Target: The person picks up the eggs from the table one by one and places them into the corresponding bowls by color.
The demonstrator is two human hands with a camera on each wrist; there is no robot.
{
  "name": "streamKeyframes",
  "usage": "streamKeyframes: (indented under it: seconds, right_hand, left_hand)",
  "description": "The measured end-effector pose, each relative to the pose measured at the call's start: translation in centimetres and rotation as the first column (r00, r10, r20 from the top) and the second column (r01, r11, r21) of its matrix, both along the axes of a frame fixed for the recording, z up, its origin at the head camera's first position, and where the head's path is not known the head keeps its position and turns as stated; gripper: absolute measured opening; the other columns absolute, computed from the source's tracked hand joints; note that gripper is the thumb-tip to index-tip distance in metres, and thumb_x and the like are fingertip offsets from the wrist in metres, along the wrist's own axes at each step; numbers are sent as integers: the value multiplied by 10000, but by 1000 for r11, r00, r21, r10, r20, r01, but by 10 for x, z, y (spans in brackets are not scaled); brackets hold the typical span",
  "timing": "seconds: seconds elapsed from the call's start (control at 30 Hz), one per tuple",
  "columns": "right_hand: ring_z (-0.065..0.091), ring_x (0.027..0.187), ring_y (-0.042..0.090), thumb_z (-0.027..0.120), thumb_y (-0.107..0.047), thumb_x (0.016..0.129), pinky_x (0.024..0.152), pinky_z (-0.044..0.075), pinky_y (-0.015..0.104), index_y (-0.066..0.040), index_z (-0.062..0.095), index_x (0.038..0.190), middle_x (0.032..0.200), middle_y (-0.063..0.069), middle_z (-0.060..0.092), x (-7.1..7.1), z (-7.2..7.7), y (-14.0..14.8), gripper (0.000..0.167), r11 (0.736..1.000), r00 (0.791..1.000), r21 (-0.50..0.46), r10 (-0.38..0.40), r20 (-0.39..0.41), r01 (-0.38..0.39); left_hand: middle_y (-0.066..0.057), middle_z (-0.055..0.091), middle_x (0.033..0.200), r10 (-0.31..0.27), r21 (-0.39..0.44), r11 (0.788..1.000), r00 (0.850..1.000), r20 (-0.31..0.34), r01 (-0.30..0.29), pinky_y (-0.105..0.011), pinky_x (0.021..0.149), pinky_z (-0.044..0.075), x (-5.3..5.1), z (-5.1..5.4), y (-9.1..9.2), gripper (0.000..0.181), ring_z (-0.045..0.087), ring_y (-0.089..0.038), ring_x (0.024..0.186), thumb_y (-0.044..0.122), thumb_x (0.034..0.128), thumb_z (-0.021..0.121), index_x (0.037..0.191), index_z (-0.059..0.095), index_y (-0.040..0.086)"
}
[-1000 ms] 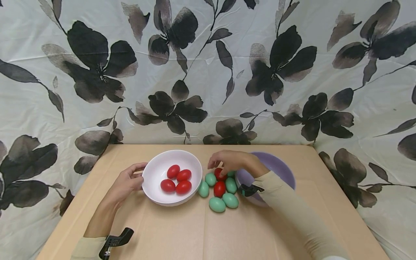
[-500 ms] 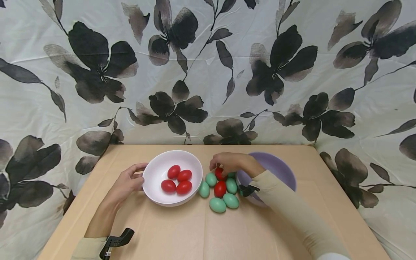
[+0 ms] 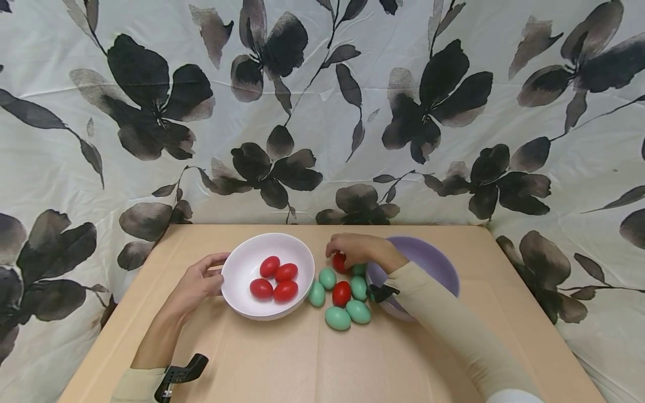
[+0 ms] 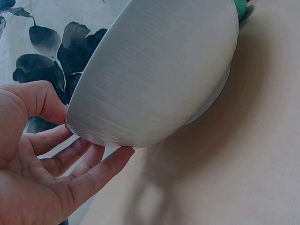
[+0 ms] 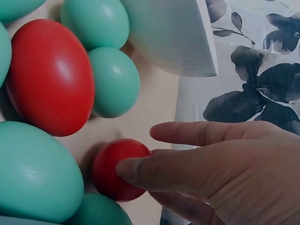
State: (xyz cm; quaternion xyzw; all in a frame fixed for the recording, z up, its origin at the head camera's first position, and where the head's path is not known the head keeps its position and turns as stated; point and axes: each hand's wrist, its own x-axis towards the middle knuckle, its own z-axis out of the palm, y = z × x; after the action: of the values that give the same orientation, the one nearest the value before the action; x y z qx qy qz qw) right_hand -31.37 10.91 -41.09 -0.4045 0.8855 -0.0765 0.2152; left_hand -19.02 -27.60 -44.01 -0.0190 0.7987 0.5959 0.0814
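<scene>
My left hand [image 3: 199, 280] holds the left rim of a white bowl [image 3: 234, 296]; in the left wrist view the thumb is at the rim and the fingertips are against the bowl's outer wall [image 4: 154, 79]. Several red eggs [image 3: 285, 290] lie inside it. Over the far side of a loose group of eggs, my right hand [image 3: 359, 249] pinches a red egg [image 5: 105, 171], the thumb on its near side and other fingers behind. Another red egg [image 3: 341, 294] lies among several green eggs [image 3: 337, 318] on the table.
A purple bowl [image 3: 443, 263] stands to the right of the eggs, partly hidden by my right forearm. The wooden table [image 3: 322, 364] ends at the back against a floral cloth [image 3: 353, 112]. The white bowl stands close to the left of the green eggs.
My right hand has drawn its fingers in around the far red egg, which has shifted slightly toward the back. My left hand and the white bowl have stayed put.
</scene>
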Motion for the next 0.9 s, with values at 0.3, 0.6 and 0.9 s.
streamKeyframes:
  seconds: [0.3,0.6,0.9]
  right_hand:
    - [595,1123,200,685,101,846,1002,519,340,-123,684,1283,1224,21,662,-6,-3,-1,491,999,999,20,-35,-18,36]
    - [590,1090,197,668,121,842,1015,514,365,-129,688,1285,1201,17,675,-10,-4,0,509,996,996,24,-87,-27,88]
    - [575,1036,183,737,37,847,938,543,335,-142,698,1260,1162,12,660,-15,-9,0,452,990,992,56,-129,-4,129]
  left_hand:
    - [-265,441,1516,-4,3,1000,1000,-2,4,-317,784,604,0,1,1,614,588,-364,1246,-2,922,539,1519,401,29]
    - [-263,443,1509,-4,3,1000,1000,-11,4,-319,784,602,1,1,1,612,589,-358,1237,-12,915,540,1511,407,21]
    - [-256,435,1518,-2,5,1000,1000,-5,2,-336,787,606,2,0,0,621,586,-358,1240,-16,910,535,1515,405,30]
